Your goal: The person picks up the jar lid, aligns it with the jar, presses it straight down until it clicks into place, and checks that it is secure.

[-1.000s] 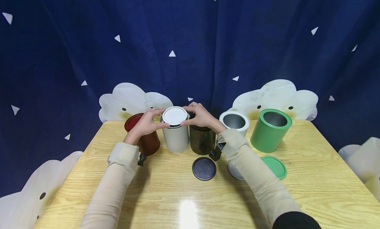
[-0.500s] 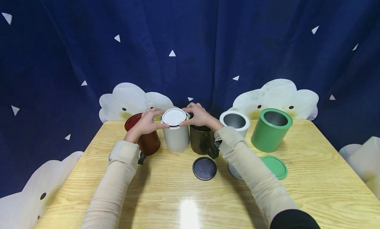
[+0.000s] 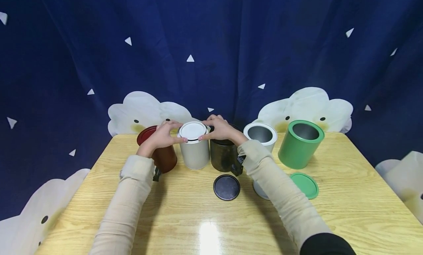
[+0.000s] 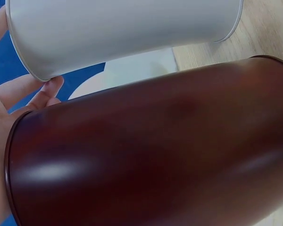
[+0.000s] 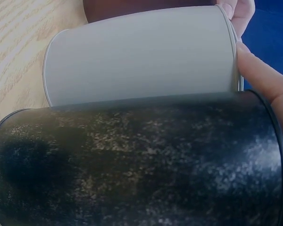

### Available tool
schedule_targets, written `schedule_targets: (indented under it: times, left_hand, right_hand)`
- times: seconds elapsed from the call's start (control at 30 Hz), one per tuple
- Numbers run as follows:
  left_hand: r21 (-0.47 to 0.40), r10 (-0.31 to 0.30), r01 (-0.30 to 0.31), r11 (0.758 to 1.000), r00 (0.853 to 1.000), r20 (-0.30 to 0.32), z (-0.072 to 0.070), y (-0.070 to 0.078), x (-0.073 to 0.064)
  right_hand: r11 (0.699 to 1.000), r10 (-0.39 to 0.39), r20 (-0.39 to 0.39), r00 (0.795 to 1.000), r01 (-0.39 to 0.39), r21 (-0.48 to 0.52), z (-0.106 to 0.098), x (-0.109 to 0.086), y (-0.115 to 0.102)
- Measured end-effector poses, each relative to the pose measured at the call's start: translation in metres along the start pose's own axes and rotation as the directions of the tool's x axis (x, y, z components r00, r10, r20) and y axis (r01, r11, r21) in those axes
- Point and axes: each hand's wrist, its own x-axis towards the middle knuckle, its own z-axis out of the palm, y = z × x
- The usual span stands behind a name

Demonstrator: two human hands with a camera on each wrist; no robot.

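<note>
A white lid (image 3: 193, 130) lies over the top of a white can (image 3: 195, 155), with a thin dark line under its front edge. From the left, my left hand (image 3: 162, 136) grips the lid's edge between thumb and fingers. My right hand (image 3: 220, 130) does the same from the right. In the left wrist view, fingertips (image 4: 53, 87) show at the white can's rim, behind the dark red can (image 4: 151, 150). The right wrist view has the thumb (image 5: 259, 70) at the top edge of the white can, above the black can (image 5: 141, 160).
The dark red can (image 3: 166, 160) and black can (image 3: 224, 155) flank the white one closely. Further right stand an open white can (image 3: 261, 133) and an open green can (image 3: 299, 148). On the table lie a black lid (image 3: 226, 187), a green lid (image 3: 305, 185) and a partly hidden white lid (image 3: 259, 190).
The white lid has come down a little onto the can, and the dark gap under its front edge looks thinner. Both hands have stayed on it.
</note>
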Motion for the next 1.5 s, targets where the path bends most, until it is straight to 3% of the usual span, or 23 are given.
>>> schedule_targets:
  times: [0.3, 0.67, 1.17, 1.33, 1.5]
  left_hand:
    - [0.012, -0.011, 0.011, 1.0, 1.0, -0.006, 0.0008, 0.0018, -0.0008]
    - [0.005, 0.002, -0.002, 1.0, 1.0, -0.026, 0.0018, 0.0007, -0.0007]
    - [0.076, -0.024, 0.024, 0.997, 1.0, 0.004, 0.0001, 0.0049, 0.0006]
    - [0.076, -0.026, 0.028, 0.997, 0.999, -0.023, 0.0012, 0.0056, -0.0005]
    - [0.079, -0.018, 0.026, 0.997, 0.994, -0.109, 0.0017, 0.0079, -0.0019]
  right_hand:
    - [1.0, 0.026, 0.019, 0.999, -0.026, 0.004, 0.0002, -0.0009, 0.0007]
    - [1.0, -0.013, -0.002, 1.0, 0.013, -0.008, 0.0023, -0.0008, 0.0014]
    - [0.999, 0.033, 0.021, 0.999, -0.033, 0.0, -0.0008, -0.0012, -0.0029]
    - [1.0, 0.027, 0.0, 1.0, -0.027, -0.005, 0.0002, -0.0014, -0.0018]
    - [1.0, 0.024, -0.045, 0.999, -0.024, -0.009, 0.0026, -0.0017, -0.001]
